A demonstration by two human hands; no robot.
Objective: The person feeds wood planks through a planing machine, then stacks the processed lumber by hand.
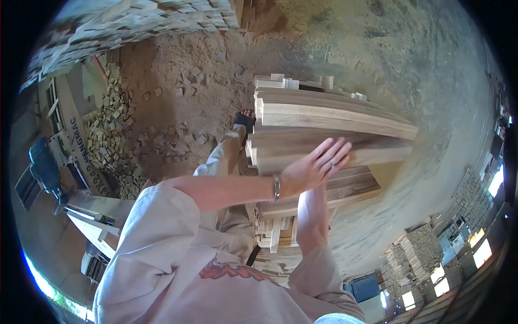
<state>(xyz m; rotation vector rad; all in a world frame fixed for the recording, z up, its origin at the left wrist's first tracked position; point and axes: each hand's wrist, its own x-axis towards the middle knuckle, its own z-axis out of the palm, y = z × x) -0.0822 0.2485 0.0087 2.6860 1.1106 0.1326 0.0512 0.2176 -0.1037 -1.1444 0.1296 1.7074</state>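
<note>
My left hand (315, 164) lies over the dark-faced wooden board (291, 144) on the near side of a stack, its fingers stretched out and slightly apart. A ring shows on one finger and a metal band (277, 188) circles the wrist. My right forearm (313, 218) comes up from below, and its hand is hidden behind my left hand, so its fingers do not show. Beyond the near board lie more long planks (324, 114) with pale edges. A lower brown board (345, 186) sits on the near side, above pale wooden strips (275, 232).
A foot in a dark sandal (244, 120) stands left of the stack. Small wood offcuts (113, 119) are heaped at the left and scattered over the dusty floor. A blue machine part (46, 164) is at far left. Stacked wood (418, 251) stands at lower right.
</note>
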